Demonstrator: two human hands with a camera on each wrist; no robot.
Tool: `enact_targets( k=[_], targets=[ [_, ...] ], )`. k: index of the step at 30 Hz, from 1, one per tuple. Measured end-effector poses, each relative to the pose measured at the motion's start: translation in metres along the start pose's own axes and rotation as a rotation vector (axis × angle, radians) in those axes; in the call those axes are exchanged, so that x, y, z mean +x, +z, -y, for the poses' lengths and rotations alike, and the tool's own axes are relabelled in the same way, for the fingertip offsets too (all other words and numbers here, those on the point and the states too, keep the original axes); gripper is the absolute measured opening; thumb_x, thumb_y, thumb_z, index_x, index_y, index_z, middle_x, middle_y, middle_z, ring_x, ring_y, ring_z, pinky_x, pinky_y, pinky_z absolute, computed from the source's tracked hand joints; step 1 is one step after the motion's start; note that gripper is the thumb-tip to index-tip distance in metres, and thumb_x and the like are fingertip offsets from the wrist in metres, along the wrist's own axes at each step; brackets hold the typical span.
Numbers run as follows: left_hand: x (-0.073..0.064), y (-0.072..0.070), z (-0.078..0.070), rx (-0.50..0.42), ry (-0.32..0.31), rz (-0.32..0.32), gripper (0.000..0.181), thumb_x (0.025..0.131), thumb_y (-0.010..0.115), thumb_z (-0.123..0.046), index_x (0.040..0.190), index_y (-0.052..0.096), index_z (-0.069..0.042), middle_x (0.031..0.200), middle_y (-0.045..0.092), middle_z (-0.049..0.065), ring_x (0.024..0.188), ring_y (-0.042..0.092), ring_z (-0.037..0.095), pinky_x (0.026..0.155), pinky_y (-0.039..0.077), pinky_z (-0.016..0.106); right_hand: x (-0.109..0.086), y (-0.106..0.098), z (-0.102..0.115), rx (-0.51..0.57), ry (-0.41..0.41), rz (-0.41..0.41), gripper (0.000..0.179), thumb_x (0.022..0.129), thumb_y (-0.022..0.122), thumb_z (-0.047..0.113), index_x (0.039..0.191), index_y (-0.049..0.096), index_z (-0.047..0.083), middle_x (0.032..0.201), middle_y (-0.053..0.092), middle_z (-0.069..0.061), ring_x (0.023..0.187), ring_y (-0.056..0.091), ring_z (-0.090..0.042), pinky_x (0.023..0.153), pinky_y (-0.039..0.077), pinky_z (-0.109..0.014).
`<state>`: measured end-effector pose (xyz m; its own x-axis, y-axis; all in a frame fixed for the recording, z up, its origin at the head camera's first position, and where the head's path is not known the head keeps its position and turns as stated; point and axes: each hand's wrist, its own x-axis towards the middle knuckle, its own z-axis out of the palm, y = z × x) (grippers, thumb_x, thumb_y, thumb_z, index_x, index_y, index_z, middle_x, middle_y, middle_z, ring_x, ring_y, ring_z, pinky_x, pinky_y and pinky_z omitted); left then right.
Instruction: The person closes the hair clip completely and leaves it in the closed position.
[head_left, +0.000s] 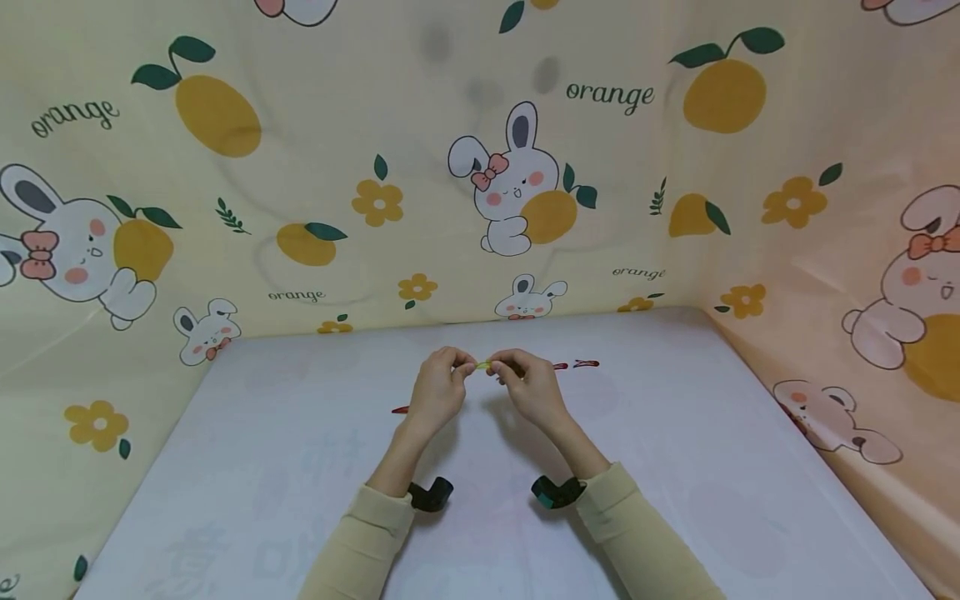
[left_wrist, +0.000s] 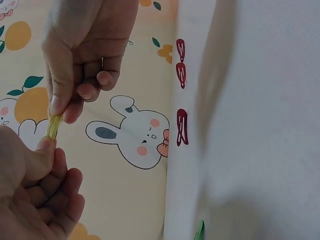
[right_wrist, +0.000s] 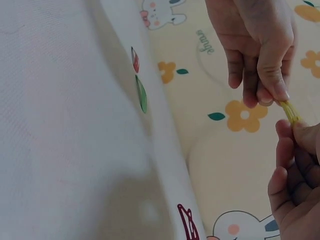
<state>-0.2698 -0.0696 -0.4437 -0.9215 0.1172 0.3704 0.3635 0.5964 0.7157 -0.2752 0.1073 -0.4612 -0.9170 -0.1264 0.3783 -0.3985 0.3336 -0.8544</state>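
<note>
Above the far part of the table, a small yellow hair clip (head_left: 483, 365) is pinched at both ends. The left hand (head_left: 438, 390) holds one end between thumb and forefinger, and the right hand (head_left: 534, 392) grips the other end. In the left wrist view the yellow clip (left_wrist: 53, 127) spans the short gap between the thumbs, its tips hidden under the fingers. Red snap hair clips (left_wrist: 181, 127) lie in a row on the table. A green hair clip (right_wrist: 142, 95) and a red one (right_wrist: 135, 60) lie end to end in the right wrist view.
The white table (head_left: 315, 500) ends at a patterned backdrop curtain (head_left: 420, 92), which also rises along both sides. Further red clips (head_left: 587, 363) lie to the right of the hands. A black wrist camera (head_left: 432, 495) is strapped to each wrist.
</note>
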Motion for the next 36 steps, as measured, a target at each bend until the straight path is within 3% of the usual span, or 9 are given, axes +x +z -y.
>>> enact_targets(
  k=[4,9,16,20,23,31,36],
  targets=[
    [0.000,-0.002,0.000,-0.006,-0.006,0.007,0.006,0.100,0.067,-0.007,0.097,0.071,-0.002,0.097,0.070,0.010,0.091,0.062,0.027,0.079,0.049,0.042,0.000,0.002,0.000,0.008,0.018,0.005,0.011,0.101,0.068,0.011,0.104,0.075,0.004,0.089,0.076,-0.007,0.080,0.065,-0.043,0.061,0.043,-0.023],
    [0.000,-0.004,0.002,-0.038,-0.007,0.024,0.006,0.099,0.068,-0.006,0.097,0.072,-0.001,0.095,0.071,0.011,0.088,0.062,0.025,0.077,0.049,0.040,0.000,0.003,0.000,0.023,0.042,0.004,0.010,0.101,0.068,0.011,0.103,0.075,0.004,0.088,0.076,-0.009,0.080,0.064,-0.044,0.061,0.043,-0.023],
    [0.001,-0.010,0.008,-0.128,-0.066,0.102,0.009,0.102,0.066,-0.009,0.100,0.072,-0.002,0.093,0.072,0.009,0.085,0.063,0.021,0.070,0.049,0.033,-0.001,0.004,0.000,0.084,0.101,0.030,0.011,0.102,0.068,0.013,0.105,0.076,0.006,0.092,0.076,-0.013,0.077,0.061,-0.021,0.063,0.045,-0.024],
    [0.001,-0.012,0.010,-0.175,-0.103,0.128,0.012,0.103,0.066,-0.013,0.103,0.072,-0.004,0.096,0.071,0.007,0.079,0.060,0.019,0.062,0.046,0.029,0.000,0.004,-0.002,0.102,0.136,0.032,0.011,0.102,0.068,0.014,0.106,0.076,0.007,0.092,0.075,-0.012,0.077,0.060,-0.018,0.064,0.045,-0.024],
    [0.001,-0.012,0.010,-0.163,-0.057,0.109,0.011,0.101,0.068,-0.014,0.104,0.073,-0.005,0.098,0.071,0.007,0.080,0.059,0.019,0.064,0.047,0.029,0.000,0.004,-0.003,0.117,0.159,0.022,0.011,0.102,0.068,0.014,0.106,0.076,0.007,0.090,0.075,-0.006,0.077,0.060,-0.020,0.065,0.046,-0.024],
    [0.002,-0.008,0.013,-0.026,0.189,0.006,0.007,0.095,0.075,-0.007,0.102,0.075,-0.006,0.100,0.071,0.006,0.098,0.064,0.024,0.080,0.054,0.040,0.001,0.005,-0.006,0.188,0.222,0.008,0.014,0.102,0.069,0.014,0.109,0.075,0.004,0.091,0.075,-0.005,0.076,0.059,-0.017,0.068,0.050,-0.029],
    [0.001,-0.008,0.015,0.029,0.240,-0.002,0.011,0.093,0.078,-0.008,0.103,0.075,-0.007,0.102,0.071,0.006,0.102,0.063,0.026,0.086,0.053,0.044,0.001,0.004,-0.001,0.254,0.263,0.018,0.018,0.101,0.069,0.013,0.111,0.074,-0.001,0.092,0.074,-0.010,0.074,0.056,-0.015,0.068,0.050,-0.030]
  ],
)
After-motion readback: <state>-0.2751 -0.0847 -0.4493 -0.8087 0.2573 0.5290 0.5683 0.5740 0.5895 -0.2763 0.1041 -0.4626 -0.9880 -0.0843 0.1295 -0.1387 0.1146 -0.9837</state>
